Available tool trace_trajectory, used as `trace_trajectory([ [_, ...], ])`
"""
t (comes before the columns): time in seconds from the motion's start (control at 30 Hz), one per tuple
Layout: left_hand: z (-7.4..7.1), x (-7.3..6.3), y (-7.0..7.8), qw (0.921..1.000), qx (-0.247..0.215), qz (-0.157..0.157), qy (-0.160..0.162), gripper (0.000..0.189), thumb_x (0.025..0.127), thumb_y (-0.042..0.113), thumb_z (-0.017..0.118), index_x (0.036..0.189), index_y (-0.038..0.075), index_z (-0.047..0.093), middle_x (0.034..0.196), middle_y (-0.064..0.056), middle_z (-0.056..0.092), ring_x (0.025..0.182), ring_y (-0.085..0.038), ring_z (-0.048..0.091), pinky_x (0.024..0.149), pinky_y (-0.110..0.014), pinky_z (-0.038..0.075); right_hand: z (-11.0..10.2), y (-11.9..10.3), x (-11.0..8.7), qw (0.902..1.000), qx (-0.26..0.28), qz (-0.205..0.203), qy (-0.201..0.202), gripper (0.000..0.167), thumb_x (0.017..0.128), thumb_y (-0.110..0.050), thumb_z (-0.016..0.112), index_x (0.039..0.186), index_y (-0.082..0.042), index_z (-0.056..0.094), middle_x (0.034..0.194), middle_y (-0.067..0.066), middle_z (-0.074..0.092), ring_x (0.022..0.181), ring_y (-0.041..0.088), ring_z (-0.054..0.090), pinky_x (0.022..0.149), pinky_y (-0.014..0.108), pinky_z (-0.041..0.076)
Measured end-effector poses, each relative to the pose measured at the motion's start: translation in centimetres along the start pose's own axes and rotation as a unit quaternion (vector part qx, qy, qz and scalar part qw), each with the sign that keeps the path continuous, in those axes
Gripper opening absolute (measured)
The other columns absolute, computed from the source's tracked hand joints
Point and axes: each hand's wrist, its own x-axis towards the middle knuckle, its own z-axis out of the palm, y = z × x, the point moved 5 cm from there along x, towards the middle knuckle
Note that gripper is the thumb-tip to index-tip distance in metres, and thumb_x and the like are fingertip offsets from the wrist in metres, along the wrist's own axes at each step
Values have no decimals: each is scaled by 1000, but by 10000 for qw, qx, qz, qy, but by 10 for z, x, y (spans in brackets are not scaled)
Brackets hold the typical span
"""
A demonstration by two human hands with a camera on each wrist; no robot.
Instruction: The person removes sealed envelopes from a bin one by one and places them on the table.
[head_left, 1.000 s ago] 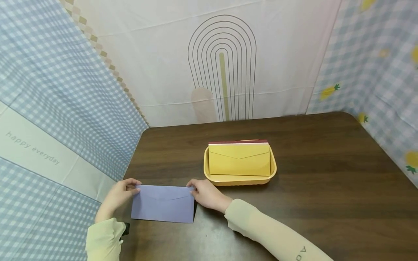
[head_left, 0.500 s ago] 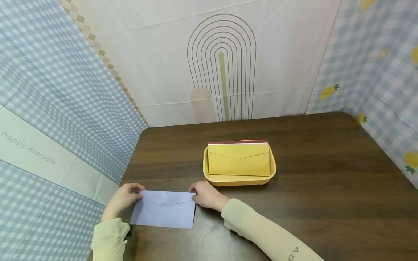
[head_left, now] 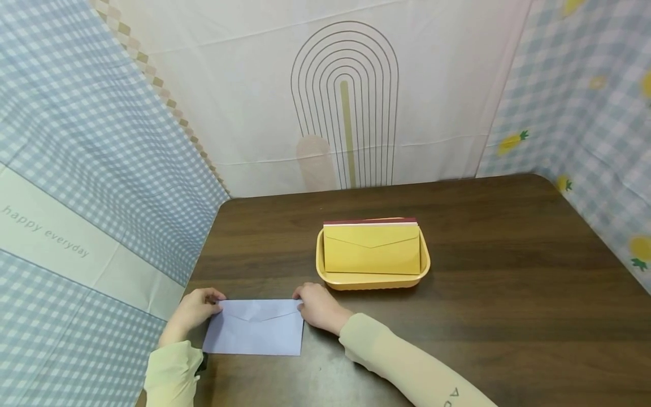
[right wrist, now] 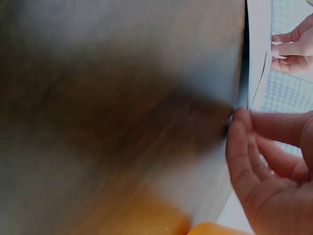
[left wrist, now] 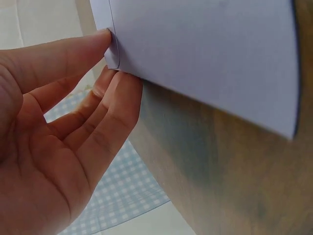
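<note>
A lavender envelope lies at the table's near left, its pointed flap along the far edge. My left hand pinches its far left corner; in the left wrist view the thumb presses the flap side while the fingers sit behind the paper. At the far right corner, my right hand pinches the envelope between thumb and fingers. The right wrist view shows the envelope nearly edge-on, the fingertips at its corner and the other hand beyond.
A yellow tray stands behind and right of the hands, with a yellow envelope in front of white and dark red ones. The dark wooden table meets a patterned cloth at the back and checked cloth at both sides.
Over the last second the envelope and both hands have come nearer the table's front edge, and the envelope looks paler. Since half a second ago they have barely moved. The tray has stayed put.
</note>
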Motion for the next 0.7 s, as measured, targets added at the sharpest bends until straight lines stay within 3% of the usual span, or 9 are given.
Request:
trace_trajectory([
  [0.33, 5, 4, 0, 9999, 18, 57, 138, 6, 85, 4, 73, 90, 4, 70, 89, -7, 68, 81, -20, 59, 70, -36, 47, 2, -3, -1, 9992, -304, 6, 264, 23, 82, 5, 64, 101, -1, 75, 100, 9, 70, 98, 26, 66, 84, 33, 54],
  [0.7, 6, 5, -1, 9999, -57, -23, 91, 7, 86, 5, 72, 92, 3, 70, 87, -4, 67, 80, -20, 59, 70, -36, 48, 2, -1, -2, 9992, -206, -73, 323, 23, 81, 7, 64, 99, -1, 76, 94, 8, 68, 91, 23, 65, 79, 28, 54],
])
